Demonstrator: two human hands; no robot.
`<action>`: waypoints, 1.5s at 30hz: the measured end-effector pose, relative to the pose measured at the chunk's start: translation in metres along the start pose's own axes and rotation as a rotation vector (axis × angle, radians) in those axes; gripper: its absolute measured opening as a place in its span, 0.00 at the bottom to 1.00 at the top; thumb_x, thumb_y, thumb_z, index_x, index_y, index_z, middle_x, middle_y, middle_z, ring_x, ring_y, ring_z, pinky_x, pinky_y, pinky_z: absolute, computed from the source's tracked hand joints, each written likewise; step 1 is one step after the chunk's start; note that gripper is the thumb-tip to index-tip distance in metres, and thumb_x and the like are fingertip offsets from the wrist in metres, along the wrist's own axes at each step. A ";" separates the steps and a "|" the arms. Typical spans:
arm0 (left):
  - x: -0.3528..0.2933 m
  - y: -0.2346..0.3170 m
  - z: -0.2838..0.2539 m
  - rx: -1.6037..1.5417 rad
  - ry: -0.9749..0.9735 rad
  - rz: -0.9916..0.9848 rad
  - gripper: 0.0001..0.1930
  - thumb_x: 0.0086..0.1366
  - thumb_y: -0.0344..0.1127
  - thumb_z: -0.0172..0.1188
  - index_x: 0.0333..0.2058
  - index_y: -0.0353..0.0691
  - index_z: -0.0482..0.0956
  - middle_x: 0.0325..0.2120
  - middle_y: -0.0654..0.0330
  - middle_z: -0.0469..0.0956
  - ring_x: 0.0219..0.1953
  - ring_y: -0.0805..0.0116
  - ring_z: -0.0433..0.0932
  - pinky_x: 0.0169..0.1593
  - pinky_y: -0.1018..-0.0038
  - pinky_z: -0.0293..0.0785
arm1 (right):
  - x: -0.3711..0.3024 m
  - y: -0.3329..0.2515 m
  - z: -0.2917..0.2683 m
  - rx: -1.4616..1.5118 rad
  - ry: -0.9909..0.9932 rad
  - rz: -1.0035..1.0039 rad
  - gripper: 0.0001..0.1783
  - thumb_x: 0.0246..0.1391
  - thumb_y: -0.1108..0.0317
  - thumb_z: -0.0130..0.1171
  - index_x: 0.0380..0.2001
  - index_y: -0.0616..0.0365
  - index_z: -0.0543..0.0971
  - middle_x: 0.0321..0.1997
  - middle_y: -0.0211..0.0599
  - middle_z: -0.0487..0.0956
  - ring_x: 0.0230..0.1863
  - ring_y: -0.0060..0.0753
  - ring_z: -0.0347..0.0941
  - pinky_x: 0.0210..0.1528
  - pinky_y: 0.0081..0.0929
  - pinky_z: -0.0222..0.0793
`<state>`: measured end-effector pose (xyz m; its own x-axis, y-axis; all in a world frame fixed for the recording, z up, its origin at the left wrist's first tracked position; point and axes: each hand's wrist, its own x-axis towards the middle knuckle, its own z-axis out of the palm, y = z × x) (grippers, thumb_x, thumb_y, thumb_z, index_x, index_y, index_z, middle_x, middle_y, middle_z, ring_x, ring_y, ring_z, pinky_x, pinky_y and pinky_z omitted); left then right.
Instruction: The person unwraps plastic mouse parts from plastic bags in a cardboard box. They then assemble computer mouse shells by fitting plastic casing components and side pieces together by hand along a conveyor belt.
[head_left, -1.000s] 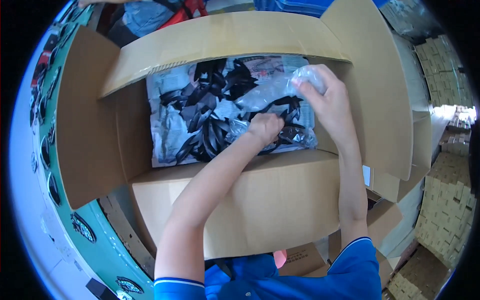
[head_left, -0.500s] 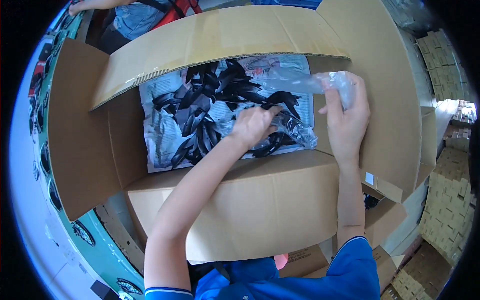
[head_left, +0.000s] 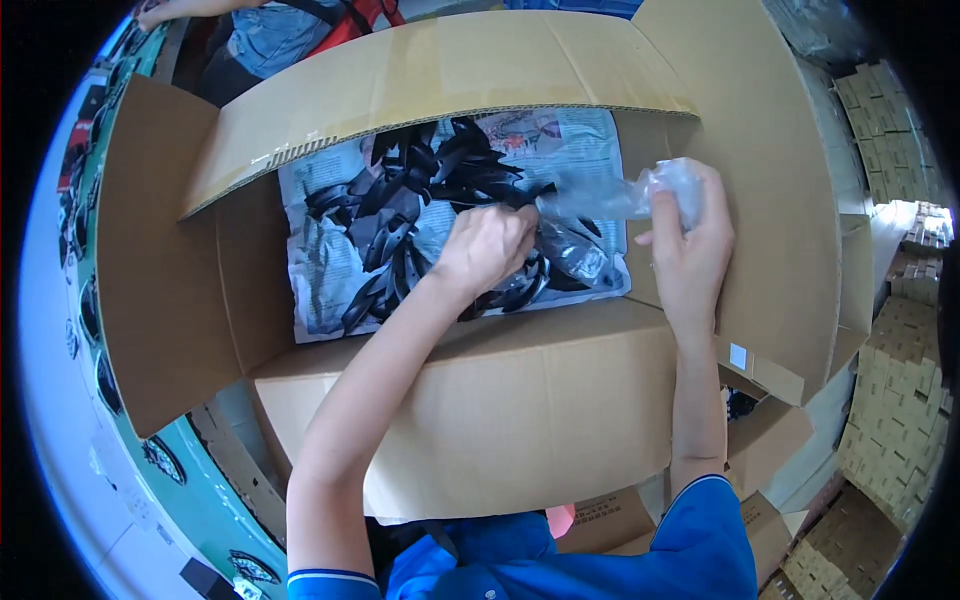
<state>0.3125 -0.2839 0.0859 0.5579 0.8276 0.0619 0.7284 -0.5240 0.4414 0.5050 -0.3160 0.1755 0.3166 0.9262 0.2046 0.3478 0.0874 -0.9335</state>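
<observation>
Past the carton's (head_left: 250,270) near flap (head_left: 520,420), my left hand (head_left: 487,245) is curled over black leaf-shaped pieces (head_left: 400,190) inside, can't tell what it grips, right hand (head_left: 692,245) grasping a clear plastic bag (head_left: 608,198) above them; probably mid bag-handling, next move calls for light tension.

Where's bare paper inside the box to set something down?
Printed paper shows bare at upper right, between the far flap and the clear bag in the right hand, and at lower left, between the left wall and black pieces. Crowded: centre and lower right, with pieces, crumpled plastic and the left hand.
</observation>
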 end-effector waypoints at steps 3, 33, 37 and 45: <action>-0.021 0.011 -0.033 0.112 0.085 -0.031 0.04 0.57 0.33 0.55 0.28 0.41 0.75 0.18 0.54 0.76 0.22 0.55 0.77 0.27 0.63 0.74 | -0.003 0.014 0.002 -0.347 -0.096 -0.119 0.13 0.46 0.75 0.54 0.38 0.62 0.71 0.34 0.50 0.76 0.36 0.56 0.73 0.39 0.37 0.69; -0.066 0.143 -0.192 -1.449 0.588 0.087 0.10 0.63 0.33 0.56 0.38 0.32 0.74 0.23 0.71 0.73 0.23 0.89 0.66 0.26 0.89 0.60 | -0.082 -0.092 0.033 0.529 -0.676 -0.182 0.33 0.48 0.69 0.61 0.57 0.60 0.60 0.55 0.37 0.67 0.57 0.31 0.63 0.59 0.30 0.59; -0.041 0.138 -0.190 -1.178 0.586 0.085 0.13 0.61 0.35 0.56 0.40 0.31 0.75 0.27 0.64 0.76 0.27 0.82 0.69 0.30 0.84 0.67 | -0.060 -0.093 0.024 0.581 -0.529 0.046 0.21 0.52 0.73 0.52 0.51 0.59 0.66 0.43 0.32 0.71 0.42 0.23 0.68 0.42 0.25 0.67; -0.124 0.111 -0.231 -0.770 0.657 -0.159 0.19 0.61 0.35 0.58 0.50 0.34 0.72 0.37 0.63 0.76 0.37 0.78 0.72 0.40 0.82 0.68 | -0.046 -0.066 -0.180 0.355 0.514 -0.187 0.11 0.55 0.69 0.51 0.38 0.64 0.76 0.31 0.35 0.75 0.32 0.27 0.70 0.33 0.29 0.68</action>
<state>0.2318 -0.3984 0.3338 -0.0200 0.9442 0.3287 0.1922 -0.3191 0.9280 0.6270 -0.4302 0.2805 0.6914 0.5979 0.4055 0.1530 0.4273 -0.8911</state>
